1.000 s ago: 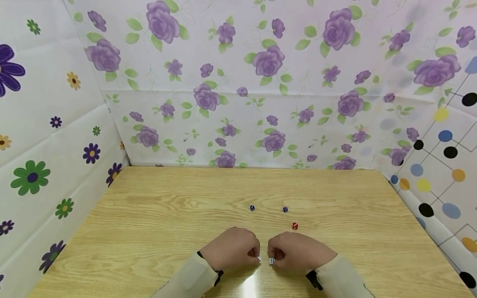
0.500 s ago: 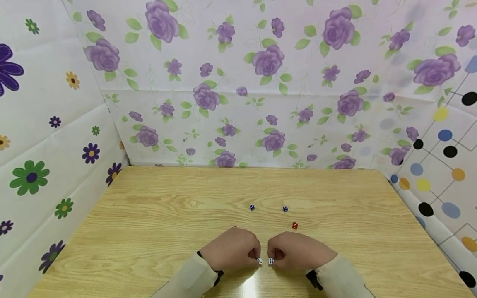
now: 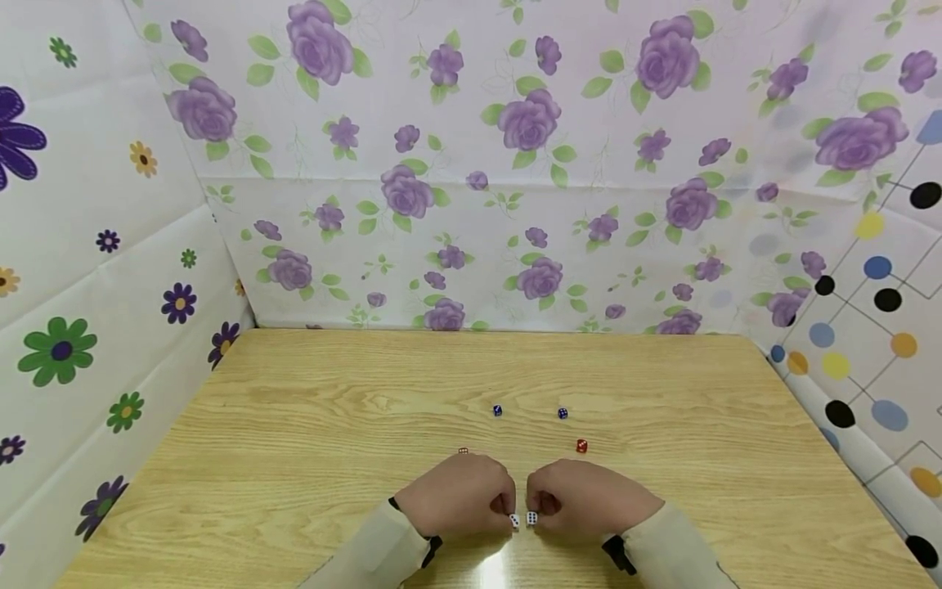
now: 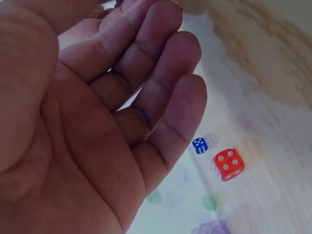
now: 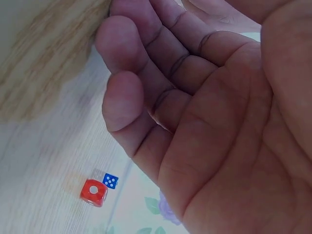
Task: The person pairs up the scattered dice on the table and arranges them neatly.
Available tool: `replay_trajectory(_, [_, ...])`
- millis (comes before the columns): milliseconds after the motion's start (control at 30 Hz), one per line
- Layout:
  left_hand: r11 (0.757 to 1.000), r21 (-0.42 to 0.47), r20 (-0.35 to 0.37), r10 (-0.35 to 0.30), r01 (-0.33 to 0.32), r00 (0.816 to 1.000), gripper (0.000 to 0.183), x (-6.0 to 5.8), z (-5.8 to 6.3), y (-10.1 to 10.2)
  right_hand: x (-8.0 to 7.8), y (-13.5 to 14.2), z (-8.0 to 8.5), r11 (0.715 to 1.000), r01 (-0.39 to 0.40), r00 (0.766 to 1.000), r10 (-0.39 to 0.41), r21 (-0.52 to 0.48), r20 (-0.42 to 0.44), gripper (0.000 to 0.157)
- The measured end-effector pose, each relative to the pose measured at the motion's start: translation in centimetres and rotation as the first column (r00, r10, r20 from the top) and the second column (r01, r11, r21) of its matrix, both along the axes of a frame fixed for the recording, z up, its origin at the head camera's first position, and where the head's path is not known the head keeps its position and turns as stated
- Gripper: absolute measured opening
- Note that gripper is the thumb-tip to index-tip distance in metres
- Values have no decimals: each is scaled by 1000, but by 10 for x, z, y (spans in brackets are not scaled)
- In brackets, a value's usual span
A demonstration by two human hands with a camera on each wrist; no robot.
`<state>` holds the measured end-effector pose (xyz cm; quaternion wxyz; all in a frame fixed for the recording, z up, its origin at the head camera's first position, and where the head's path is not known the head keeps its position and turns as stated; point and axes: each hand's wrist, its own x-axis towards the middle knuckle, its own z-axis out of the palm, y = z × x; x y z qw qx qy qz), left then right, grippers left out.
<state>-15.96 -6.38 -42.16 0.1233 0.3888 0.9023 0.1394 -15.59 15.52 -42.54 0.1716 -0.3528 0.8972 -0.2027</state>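
Note:
My left hand (image 3: 467, 495) pinches a white die (image 3: 514, 520) low over the front of the table. Facing it, my right hand (image 3: 589, 497) pinches another white die (image 3: 531, 519), with a narrow gap between the two dice. A red die (image 3: 463, 451) peeks out behind the left hand, mostly hidden by it. Beyond the right hand lies a second red die (image 3: 581, 446). In both wrist views the curled fingers hide the white dice; a red die (image 4: 228, 165) and a blue die (image 4: 200, 146) show past the left fingers.
Farther back on the wooden table (image 3: 331, 393) lie two blue dice, one on the left (image 3: 497, 411) and one on the right (image 3: 562, 413). A flowered cloth (image 3: 471, 229) hangs behind the table, with patterned cloths along both sides.
My hands have drawn slightly closer, the right one shifting left, so the gap between the white dice has narrowed. The red die behind my left hand has come partly into view.

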Motion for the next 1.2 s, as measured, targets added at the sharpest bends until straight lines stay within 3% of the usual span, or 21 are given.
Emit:
replay_trajectory(467, [1000, -3, -39, 7, -7, 999, 15, 1, 2, 2, 0, -2, -2, 1000, -18, 1000, 18, -13, 11, 20])
replay_trajectory(833, [1000, -3, -2, 19, -19, 1000, 14, 1, 2, 0, -1, -2, -4, 1000, -20, 1000, 20, -11, 23, 15])
replay_trajectory(1200, [1000, -3, -35, 9, -9, 999, 18, 3, 3, 1, -1, -3, -4, 1000, -23, 1000, 23, -9, 12, 20])
